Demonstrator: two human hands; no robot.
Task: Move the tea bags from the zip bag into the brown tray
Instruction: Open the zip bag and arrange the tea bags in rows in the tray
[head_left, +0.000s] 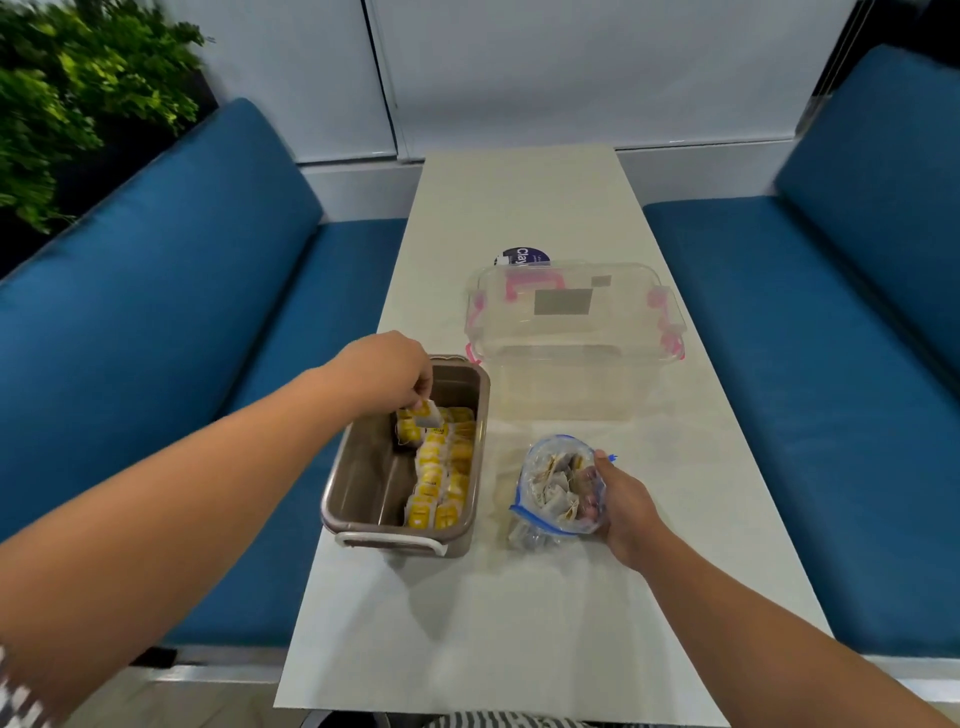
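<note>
The left hand (387, 371) hangs over the far end of the brown tray (363, 483), its fingertips (422, 401) curled downward and pinching one tea bag (430, 417) by its top edge, so the bag dangles just below the fingers and just above the bags already inside. Those tea bags in the tray (441, 480), with yellow tags, stand packed in rows along the tray's right wall from the far end to the near end; the left part of its floor shows bare. The tray sits near the table's (519, 623) left edge, about midway along its length. Just to its right, apart from it, the zip bag (530, 499) stands with its mouth open and more tea bags heaped inside. The right hand (626, 512) grips the zip bag's right side, thumb on the outside near the blue rim, fingers wrapped round the plastic and showing through it. Beyond the zip bag stands a clear plastic box (571, 343) with pink latches, close to the table's right edge, and a dark round label (524, 256) peeks out behind it.
</note>
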